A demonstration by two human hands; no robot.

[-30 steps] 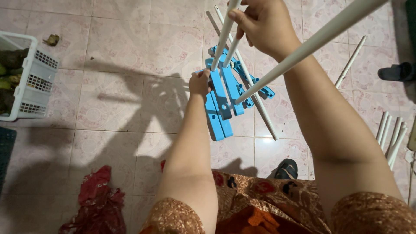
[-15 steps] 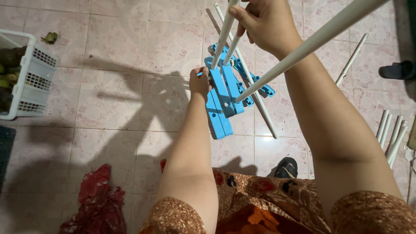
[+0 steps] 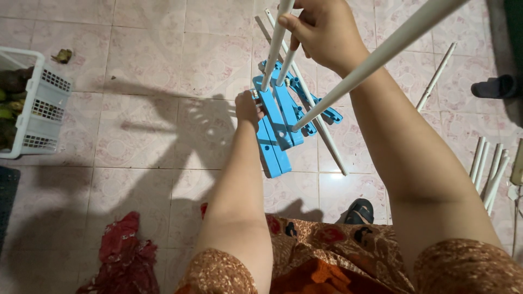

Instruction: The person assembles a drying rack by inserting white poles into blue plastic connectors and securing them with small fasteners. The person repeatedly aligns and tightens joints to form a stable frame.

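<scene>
Hands meet over a blue plastic bracket (image 3: pixel 278 128), seen from the head camera looking straight down. This bracket, a set of flat blue arms with joints, hangs above the pink tiled floor (image 3: pixel 163 65), held between both hands. The left hand (image 3: pixel 248 106) is at its left edge, fingers curled closed around the side of the topmost blue arm. The right hand (image 3: pixel 324 32) is higher and nearer the camera, above the bracket; its fingers are pinched shut around a white rod (image 3: pixel 275 46) whose lower end runs down into the blue piece. A second short white rod sits just beside it under the same hand, also ending in the bracket. A longer white pole (image 3: pixel 381 54) slants from the top right down to the bracket's middle, crossing in front of the right forearm.

On the floor, well apart from the hands, lie loose white rods (image 3: pixel 487 169) at the right edge, a white basket (image 3: pixel 41 109) at the left, a red cloth (image 3: pixel 122 256) at the bottom left, and a dark sandal (image 3: pixel 359 211) below the bracket.
</scene>
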